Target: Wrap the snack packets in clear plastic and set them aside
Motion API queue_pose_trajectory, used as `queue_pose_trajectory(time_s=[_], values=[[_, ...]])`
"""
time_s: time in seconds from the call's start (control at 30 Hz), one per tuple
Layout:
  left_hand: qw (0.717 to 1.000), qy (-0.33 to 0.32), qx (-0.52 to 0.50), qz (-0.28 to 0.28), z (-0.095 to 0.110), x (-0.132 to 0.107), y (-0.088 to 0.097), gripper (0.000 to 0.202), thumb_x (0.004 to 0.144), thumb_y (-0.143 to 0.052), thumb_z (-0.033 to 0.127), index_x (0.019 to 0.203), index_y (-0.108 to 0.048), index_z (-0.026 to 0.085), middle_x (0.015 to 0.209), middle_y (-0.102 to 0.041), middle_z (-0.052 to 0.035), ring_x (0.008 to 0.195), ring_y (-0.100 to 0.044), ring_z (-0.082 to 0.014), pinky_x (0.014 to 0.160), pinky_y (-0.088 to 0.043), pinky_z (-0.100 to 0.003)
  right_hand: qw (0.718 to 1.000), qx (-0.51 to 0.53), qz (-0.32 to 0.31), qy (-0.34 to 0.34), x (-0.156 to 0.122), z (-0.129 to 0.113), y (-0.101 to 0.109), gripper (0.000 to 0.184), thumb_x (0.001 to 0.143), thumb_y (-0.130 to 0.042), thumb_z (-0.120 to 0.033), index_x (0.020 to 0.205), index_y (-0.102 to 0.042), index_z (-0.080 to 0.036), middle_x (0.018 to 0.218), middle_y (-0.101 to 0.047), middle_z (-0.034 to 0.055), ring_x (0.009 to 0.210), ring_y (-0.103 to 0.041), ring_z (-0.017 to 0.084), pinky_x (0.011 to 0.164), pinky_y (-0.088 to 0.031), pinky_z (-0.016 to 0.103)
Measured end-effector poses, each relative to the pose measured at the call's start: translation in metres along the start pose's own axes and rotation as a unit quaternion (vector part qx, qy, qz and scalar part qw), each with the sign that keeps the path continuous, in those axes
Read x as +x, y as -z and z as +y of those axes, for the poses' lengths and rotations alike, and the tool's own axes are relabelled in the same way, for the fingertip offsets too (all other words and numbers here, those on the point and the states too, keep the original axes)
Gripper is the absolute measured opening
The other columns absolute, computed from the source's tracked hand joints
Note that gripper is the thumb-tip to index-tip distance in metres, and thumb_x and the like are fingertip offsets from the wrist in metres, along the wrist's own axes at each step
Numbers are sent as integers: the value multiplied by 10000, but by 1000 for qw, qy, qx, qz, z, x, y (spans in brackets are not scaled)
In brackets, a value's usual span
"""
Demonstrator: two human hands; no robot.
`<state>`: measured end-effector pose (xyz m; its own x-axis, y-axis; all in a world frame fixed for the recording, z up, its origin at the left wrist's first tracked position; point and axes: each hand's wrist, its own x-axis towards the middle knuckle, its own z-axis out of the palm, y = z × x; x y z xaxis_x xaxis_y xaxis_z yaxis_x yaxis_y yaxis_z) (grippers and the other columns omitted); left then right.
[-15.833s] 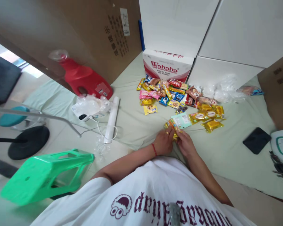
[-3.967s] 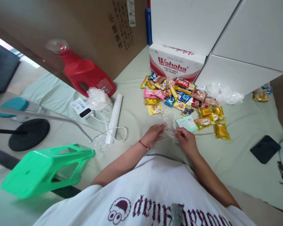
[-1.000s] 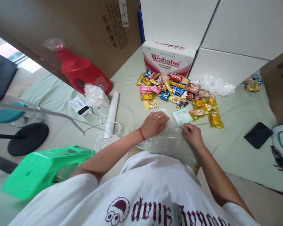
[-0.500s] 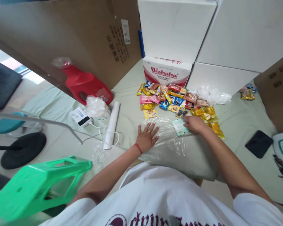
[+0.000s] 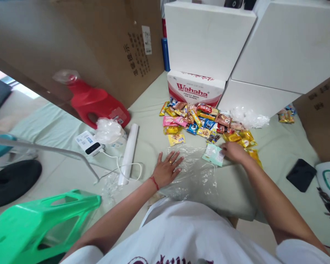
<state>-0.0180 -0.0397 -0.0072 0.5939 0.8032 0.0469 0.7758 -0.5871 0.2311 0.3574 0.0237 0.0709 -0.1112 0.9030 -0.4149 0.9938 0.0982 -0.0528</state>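
Observation:
My left hand [image 5: 167,169] lies flat with its fingers spread, pressing on the left side of a clear plastic bag [image 5: 192,172]. A pale green snack packet [image 5: 213,154] is pinched at its right edge by my right hand [image 5: 233,151], over the right end of the bag. Just beyond both hands lies a heap of wrapped snacks [image 5: 194,119] in many colours. A yellow cookie packet [image 5: 176,139] sits at the heap's near edge. Several yellow packets [image 5: 243,138] lie beside my right hand, which partly covers them.
Behind the snacks stand a Wahaha carton [image 5: 195,90] and white boxes [image 5: 209,40]. To the left are a red jug [image 5: 99,104], a white roll [image 5: 128,154], a cabled device [image 5: 89,143] and a green stool [image 5: 46,223]. A black flat object [image 5: 301,175] lies at right.
My right hand has shifted slightly right with the green packet, which now shows more of its face. The left hand stays on the bag. The camera view has tilted a little.

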Motion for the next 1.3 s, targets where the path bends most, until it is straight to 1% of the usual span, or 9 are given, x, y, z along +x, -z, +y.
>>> queue_pose_trajectory(time_s=[0.1, 0.2, 0.37, 0.5, 0.6, 0.67, 0.87, 1.13, 1.3], values=[[1000, 6, 5, 1, 5, 10, -2, 546, 1069, -363, 485, 1600, -401, 359, 1708, -326, -57, 1588, -284, -313, 1247, -55, -731, 992, 43, 119, 8, -23, 32, 13, 234, 930, -530, -270, 935, -747, -180, 1025, -728, 136, 1019, -663, 278, 896, -477, 372], [1000, 8, -6, 1, 14, 32, -5, 540, 1068, -366, 475, 1590, -420, 347, 1705, -336, -61, 1587, -280, -323, 1235, -84, -751, 945, 192, 266, -23, -57, 62, 35, 222, 948, -565, -384, 980, -698, -208, 992, -723, 113, 973, -667, 287, 907, -509, 438], [1000, -1, -22, 6, 25, 61, -9, 524, 1071, -360, 483, 1575, -440, 363, 1695, -361, -61, 1577, -299, -330, 1219, -108, -765, 838, 488, 239, 47, -80, 30, 53, 331, 939, -634, -572, 998, -622, -247, 855, -689, 21, 724, -652, 196, 688, -557, 341], [999, -26, -26, 3, 16, 60, -6, 511, 1078, -352, 420, 1576, -440, 340, 1687, -379, -77, 1567, -325, -324, 1224, -143, -740, 904, 392, 86, 145, -50, -42, 13, 237, 1012, -523, -426, 955, -629, -222, 820, -683, 16, 750, -662, 186, 701, -523, 297], [999, -24, -24, 6, 2, 52, 0, 509, 1088, -319, 365, 1581, -430, 304, 1681, -389, -90, 1569, -329, -301, 1233, -154, -716, 978, 182, 27, 99, -30, -80, -23, 186, 1003, -481, -244, 1006, -662, -201, 963, -721, 72, 899, -682, 216, 743, -483, 292], [1000, -13, -17, 13, -7, 46, 2, 508, 1090, -315, 348, 1583, -424, 297, 1667, -414, -96, 1561, -348, -287, 1240, -144, -707, 996, 60, 18, 68, -25, -92, -31, 199, 1000, -498, -234, 1063, -683, -196, 1089, -715, 112, 1033, -664, 251, 735, -462, 288], [1000, -10, 6, 25, -13, 39, -1, 517, 1091, -310, 356, 1597, -402, 301, 1653, -437, -97, 1546, -381, -280, 1250, -137, -699, 987, 11, 117, 106, 21, -121, 28, 391, 1084, -361, -359, 1123, -710, -188, 1194, -702, 156, 1194, -582, 283, 905, -468, 342], [999, -10, 13, 27, -13, 39, -3, 512, 1095, -304, 386, 1586, -418, 299, 1642, -456, -94, 1529, -406, -262, 1264, -125, -677, 995, 55, -4, 88, 124, -196, 45, 570, 816, -800, -483, 1261, -721, -135, 1273, -720, 198, 1184, -652, 342, 938, -499, 362], [1000, -7, 3, 24, -12, 39, 2, 510, 1089, -326, 391, 1581, -427, 302, 1638, -462, -92, 1534, -398, -266, 1268, -126, -676, 990, 95, 18, 102, 119, -169, 53, 481, 841, -780, -413, 1268, -735, -196, 1248, -733, 117, 1158, -663, 289, 959, -491, 327]])
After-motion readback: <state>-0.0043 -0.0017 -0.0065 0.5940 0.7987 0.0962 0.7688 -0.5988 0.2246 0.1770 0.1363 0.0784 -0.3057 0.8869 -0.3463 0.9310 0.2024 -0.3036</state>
